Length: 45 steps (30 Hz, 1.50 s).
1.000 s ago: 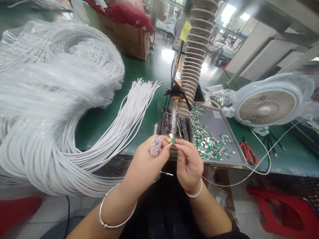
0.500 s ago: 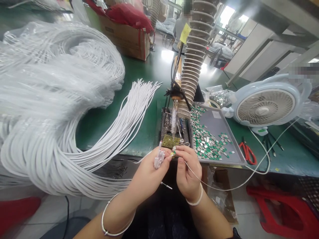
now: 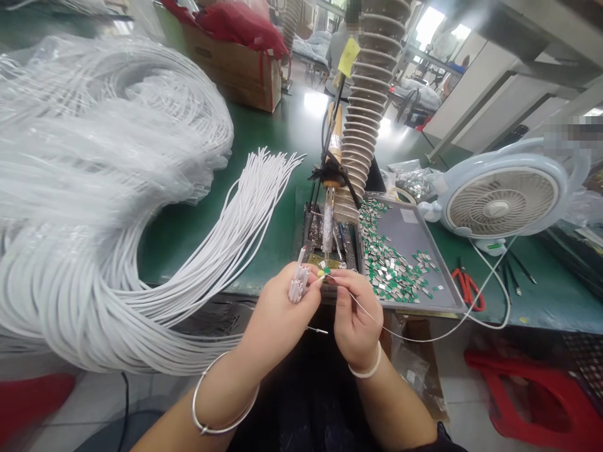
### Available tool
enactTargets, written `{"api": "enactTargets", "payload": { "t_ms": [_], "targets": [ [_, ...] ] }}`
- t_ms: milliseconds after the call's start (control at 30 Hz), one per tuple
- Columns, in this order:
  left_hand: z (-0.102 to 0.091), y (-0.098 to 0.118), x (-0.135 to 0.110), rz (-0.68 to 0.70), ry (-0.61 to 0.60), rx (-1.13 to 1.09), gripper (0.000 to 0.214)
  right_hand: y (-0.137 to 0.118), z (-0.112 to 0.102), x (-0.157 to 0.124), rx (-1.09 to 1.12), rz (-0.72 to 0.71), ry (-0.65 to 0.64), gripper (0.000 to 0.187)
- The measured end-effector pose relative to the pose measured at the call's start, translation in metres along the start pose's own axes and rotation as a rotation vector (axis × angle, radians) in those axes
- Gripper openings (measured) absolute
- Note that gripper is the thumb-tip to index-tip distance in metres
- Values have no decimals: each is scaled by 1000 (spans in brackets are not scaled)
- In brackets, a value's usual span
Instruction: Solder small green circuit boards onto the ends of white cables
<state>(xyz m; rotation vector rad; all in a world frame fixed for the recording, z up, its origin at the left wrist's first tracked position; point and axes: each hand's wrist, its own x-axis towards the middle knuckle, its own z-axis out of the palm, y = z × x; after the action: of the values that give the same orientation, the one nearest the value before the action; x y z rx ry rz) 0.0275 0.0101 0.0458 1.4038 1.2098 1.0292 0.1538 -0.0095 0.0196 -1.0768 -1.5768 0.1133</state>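
Observation:
My left hand (image 3: 285,307) is closed around a bundle of white cable ends (image 3: 298,285), which stick up between thumb and fingers. At its fingertips sits a small green circuit board with a metal connector (image 3: 326,270), just below the soldering iron (image 3: 328,232). The iron is clamped tip-down on a stand over a yellowish sponge (image 3: 319,258). Beside the board, my right hand (image 3: 358,317) pinches a thin pale wire (image 3: 400,338), which looks like solder wire and trails off right. Whether the wire touches the board I cannot tell. A stripped cable end (image 3: 318,330) pokes out below my left hand.
A large coil of white cables (image 3: 188,276), partly in plastic, covers the left. Right of the iron stands a grey tray (image 3: 419,238) with many small green boards. Beyond are red-handled pliers (image 3: 468,290) and a fan (image 3: 502,204). An extraction hose (image 3: 370,113) hangs behind the iron.
Both hands have moved slightly up, bringing the small board closer under the iron's tip. The thin wire's hanging loop has risen a little.

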Motion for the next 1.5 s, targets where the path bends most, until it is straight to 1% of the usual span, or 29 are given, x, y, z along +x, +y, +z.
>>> {"api": "enactTargets", "payload": {
  "t_ms": [267,667,933,1100,1300,1433,1500],
  "targets": [
    [-2,6,2,34,30,30,4,0,5,4,6,-40,16,23],
    [-3,12,1,66,43,42,3,-3,3,8,16,-61,21,26],
    [-4,12,0,81,45,15,2,-4,3,6,9,-46,16,25],
    [-4,7,-2,76,34,20,2,-5,2,5,23,-51,12,26],
    [-3,-5,-3,116,-19,24,5,-5,0,0,19,-54,-21,26],
    [-1,-14,-8,135,-106,24,10,-4,-3,-4,-6,-42,-15,25],
    [0,-18,-11,127,-154,-3,13,-4,-5,-6,-10,-32,-38,25]
  ]
}}
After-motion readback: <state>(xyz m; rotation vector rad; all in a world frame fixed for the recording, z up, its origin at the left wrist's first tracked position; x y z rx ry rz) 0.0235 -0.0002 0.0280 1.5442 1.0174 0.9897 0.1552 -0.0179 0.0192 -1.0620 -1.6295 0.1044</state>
